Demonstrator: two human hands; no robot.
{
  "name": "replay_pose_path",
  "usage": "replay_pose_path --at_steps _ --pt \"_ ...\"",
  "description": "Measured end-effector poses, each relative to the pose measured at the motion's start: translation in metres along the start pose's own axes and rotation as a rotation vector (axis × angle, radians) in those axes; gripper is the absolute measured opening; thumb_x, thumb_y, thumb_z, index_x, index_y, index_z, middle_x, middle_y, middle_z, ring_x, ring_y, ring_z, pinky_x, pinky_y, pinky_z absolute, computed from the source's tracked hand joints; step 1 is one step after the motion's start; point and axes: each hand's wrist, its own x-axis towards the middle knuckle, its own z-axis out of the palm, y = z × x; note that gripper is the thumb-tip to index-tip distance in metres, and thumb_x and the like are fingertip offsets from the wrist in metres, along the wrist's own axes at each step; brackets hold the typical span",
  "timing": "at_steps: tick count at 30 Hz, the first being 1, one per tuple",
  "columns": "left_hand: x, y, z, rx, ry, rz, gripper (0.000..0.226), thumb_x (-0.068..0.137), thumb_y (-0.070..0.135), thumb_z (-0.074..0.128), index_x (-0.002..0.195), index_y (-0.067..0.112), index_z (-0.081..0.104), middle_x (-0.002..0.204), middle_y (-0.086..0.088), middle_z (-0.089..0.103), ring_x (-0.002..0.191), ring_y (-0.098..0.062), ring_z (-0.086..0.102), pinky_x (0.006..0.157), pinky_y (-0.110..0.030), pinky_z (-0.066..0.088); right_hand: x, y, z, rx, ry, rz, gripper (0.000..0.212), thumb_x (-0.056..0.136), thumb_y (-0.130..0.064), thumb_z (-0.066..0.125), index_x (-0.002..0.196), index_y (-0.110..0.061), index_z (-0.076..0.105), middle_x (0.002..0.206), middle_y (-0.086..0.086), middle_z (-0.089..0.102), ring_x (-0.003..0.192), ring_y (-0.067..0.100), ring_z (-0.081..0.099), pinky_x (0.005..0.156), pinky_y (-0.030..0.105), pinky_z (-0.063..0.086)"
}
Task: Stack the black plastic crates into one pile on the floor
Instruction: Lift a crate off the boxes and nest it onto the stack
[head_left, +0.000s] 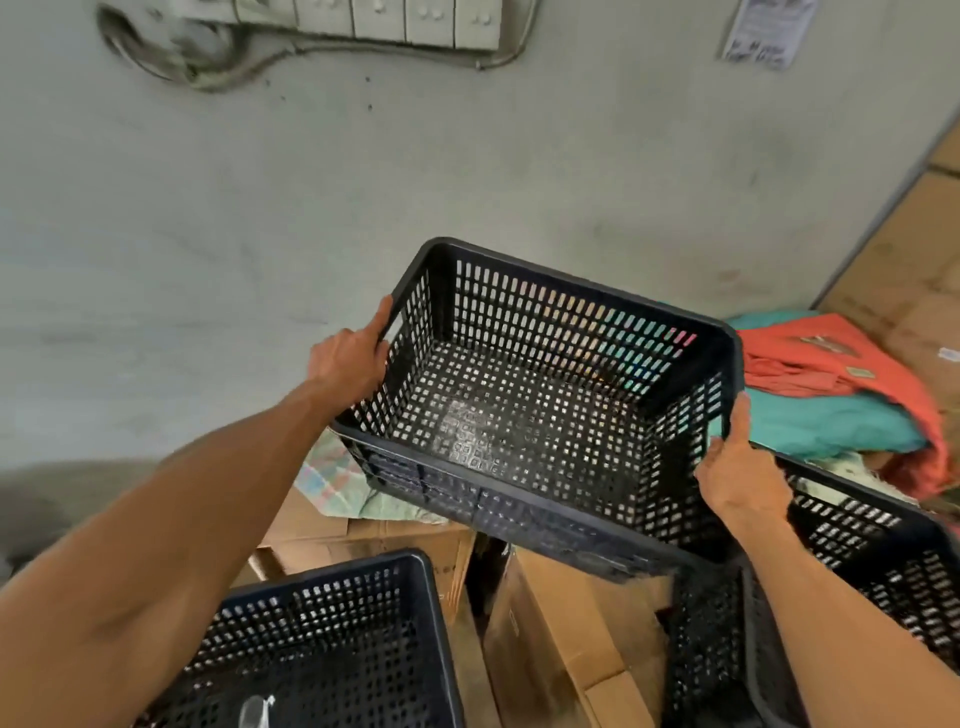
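Note:
I hold an empty black perforated plastic crate (540, 415) in the air, tilted with its open top toward me. My left hand (350, 358) grips its left short rim. My right hand (737, 467) grips its right short rim. A second black crate (332, 639) sits lower left, below my left forearm. A third black crate (872, 566) lies at the lower right, partly hidden by my right arm and the held crate.
Brown cardboard boxes (550, 634) lie under and between the crates. Orange and teal cloth (831, 395) is piled at the right, and a pale checked cloth (332, 478) lies at the left. A grey wall (363, 197) with cables stands close behind.

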Motion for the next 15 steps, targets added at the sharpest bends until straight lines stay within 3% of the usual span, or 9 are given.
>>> replay_pose_path --at_steps 7,12,15 --pt "-0.103 -0.091 -0.08 0.041 -0.021 -0.091 0.062 0.103 0.034 0.037 0.157 0.037 0.007 0.08 -0.011 0.062 0.068 -0.029 0.059 0.064 -0.039 0.049 -0.095 -0.055 -0.026 -0.025 -0.049 -0.136 0.076 0.101 -0.032 0.044 0.16 -0.029 -0.003 0.113 0.029 0.064 0.1 0.044 0.063 0.078 0.047 0.046" --pt "-0.186 -0.166 -0.09 0.082 -0.101 -0.191 0.063 0.101 0.033 0.04 0.157 0.036 0.011 0.089 -0.012 0.065 0.075 -0.032 0.062 0.067 -0.041 0.053 -0.17 -0.089 -0.019 -0.008 -0.146 -0.264 0.08 0.096 -0.027 0.055 0.161 -0.025 0.009 0.152 0.012 0.044 0.13 0.035 0.05 0.099 0.045 0.043" --pt "-0.233 -0.201 -0.082 0.08 -0.177 -0.252 0.063 0.102 0.034 0.04 0.157 0.036 0.01 0.082 -0.007 0.063 0.071 -0.027 0.063 0.069 -0.042 0.057 -0.207 -0.102 -0.004 -0.054 -0.265 -0.252 0.074 0.097 -0.029 0.052 0.16 -0.027 0.013 0.137 0.014 0.058 0.12 0.035 0.058 0.091 0.043 0.046"
